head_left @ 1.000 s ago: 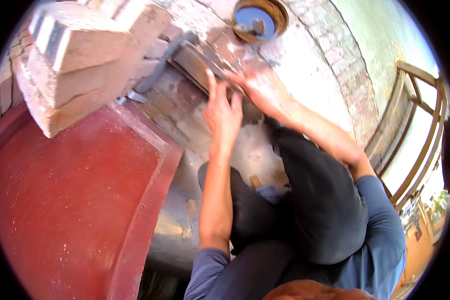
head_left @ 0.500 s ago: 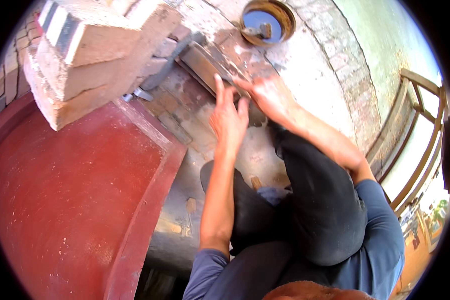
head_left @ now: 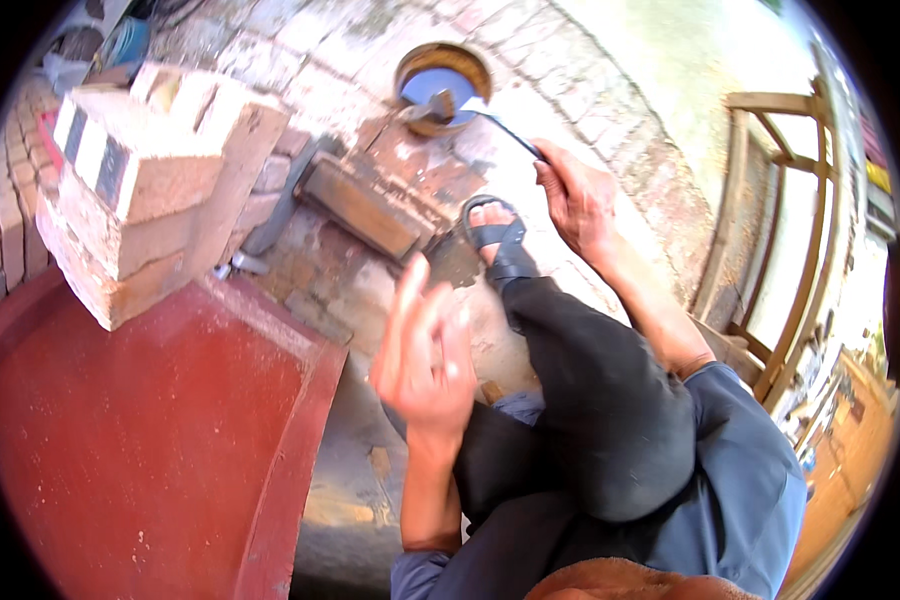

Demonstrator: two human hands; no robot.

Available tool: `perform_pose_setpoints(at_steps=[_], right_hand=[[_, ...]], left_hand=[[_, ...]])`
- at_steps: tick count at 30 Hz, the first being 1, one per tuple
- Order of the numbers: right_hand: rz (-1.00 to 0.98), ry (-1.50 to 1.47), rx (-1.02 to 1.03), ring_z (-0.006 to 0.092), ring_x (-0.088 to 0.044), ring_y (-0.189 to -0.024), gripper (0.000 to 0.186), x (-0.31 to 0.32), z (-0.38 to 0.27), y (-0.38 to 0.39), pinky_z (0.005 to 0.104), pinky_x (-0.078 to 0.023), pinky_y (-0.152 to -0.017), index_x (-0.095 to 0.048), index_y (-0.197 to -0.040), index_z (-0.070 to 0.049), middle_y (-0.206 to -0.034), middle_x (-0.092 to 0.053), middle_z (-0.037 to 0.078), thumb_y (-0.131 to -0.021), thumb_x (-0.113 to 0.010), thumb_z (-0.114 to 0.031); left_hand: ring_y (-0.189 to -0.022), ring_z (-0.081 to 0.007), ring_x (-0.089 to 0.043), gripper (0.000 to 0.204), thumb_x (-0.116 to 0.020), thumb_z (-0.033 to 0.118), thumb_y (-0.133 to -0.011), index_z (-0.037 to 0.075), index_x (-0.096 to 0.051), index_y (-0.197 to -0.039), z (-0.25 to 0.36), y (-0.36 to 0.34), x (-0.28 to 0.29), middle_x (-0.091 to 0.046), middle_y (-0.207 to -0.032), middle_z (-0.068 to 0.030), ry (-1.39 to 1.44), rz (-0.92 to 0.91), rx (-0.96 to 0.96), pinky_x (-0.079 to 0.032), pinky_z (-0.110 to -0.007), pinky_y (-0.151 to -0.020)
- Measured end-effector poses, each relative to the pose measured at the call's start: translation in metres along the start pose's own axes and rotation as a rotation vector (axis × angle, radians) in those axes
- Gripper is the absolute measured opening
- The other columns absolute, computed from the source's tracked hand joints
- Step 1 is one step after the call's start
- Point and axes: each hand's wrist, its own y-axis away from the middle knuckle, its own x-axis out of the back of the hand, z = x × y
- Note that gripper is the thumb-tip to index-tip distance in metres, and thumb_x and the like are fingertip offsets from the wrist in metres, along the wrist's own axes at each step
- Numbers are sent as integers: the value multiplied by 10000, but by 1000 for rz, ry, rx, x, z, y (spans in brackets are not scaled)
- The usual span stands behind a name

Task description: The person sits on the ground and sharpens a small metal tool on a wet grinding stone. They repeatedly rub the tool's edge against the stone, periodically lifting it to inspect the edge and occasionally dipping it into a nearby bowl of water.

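My right hand (head_left: 578,205) is closed on a long, thin dark tool (head_left: 511,130), whose pale flat tip is over the rim of a rusty round basin (head_left: 473,62). The basin holds bluish liquid and a lumpy greyish object (head_left: 435,110) I cannot make out. My left hand (head_left: 425,355) is raised with fingers apart and somewhat blurred, holding nothing. Beyond it, a worn brown block (head_left: 360,205) with a dark, gritty top lies on the brick paving, just left of my sandaled foot (head_left: 492,230).
A red slanted panel (head_left: 140,440) fills the lower left, with stacked pale blocks (head_left: 170,200) at its far end. A wooden frame (head_left: 775,100) stands at the right beside assorted clutter (head_left: 830,400). Brick paving (head_left: 310,50) surrounds the basin.
My hands have left the brown block. My right hand moved right with the thin tool now stretched toward the basin; my left hand drew back and opened. The view has shifted, revealing my foot.
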Motion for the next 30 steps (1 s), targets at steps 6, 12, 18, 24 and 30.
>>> perform_pose_setpoints(at_steps=[6, 12, 18, 24, 30], right_hand=[[-219, -742, -1079, 109, -551, -493, 206, 64, 67, 77, 271, -397, -438, -748, -999, -60, -694, -644, 18, -1056, -608, -199], [-224, -855, -962, 146, -641, -494, 390, 111, 2, 104, 305, -454, -397, -667, -811, -56, -697, -697, 75, -1062, -629, -353], [99, -561, -391, 160, -662, -553, 348, 192, -61, 156, 326, -507, -511, -693, -881, -41, -677, -691, 57, -1088, -682, -320], [227, -196, 20, 263, -709, -633, 108, 248, -106, 210, 381, -539, -599, -788, -973, -54, -762, -728, 114, -964, -810, -159], [250, -238, 27, 291, -630, -586, 120, 262, -108, 233, 391, -489, -560, -784, -975, -55, -741, -675, 151, -938, -832, -159]], left_hand=[[-769, -284, -769, 184, -798, 82, -963, 7, -758, -1126, 144, 41, 51, -820, -1125, -210, 64, -153, -413, -584, -339, -654], [-744, -281, -733, 210, -822, 144, -974, 10, -782, -1130, 206, 59, -3, -820, -1074, -159, 11, -197, -587, -562, -372, -650], [-868, -312, -780, 215, -776, 69, -999, -39, -782, -1184, 212, 81, -14, -814, -1025, -175, 89, -256, -355, -605, -404, -767], [-895, -92, -696, 278, -743, 45, -1038, -84, -757, -1284, 230, 101, -39, -800, -1141, -96, 584, -362, 79, -577, -264, -772], [-706, -52, -606, 215, -767, 101, -1049, -84, -802, -1152, 254, 109, -49, -789, -900, -46, 676, -299, 85, -505, -227, -646]])
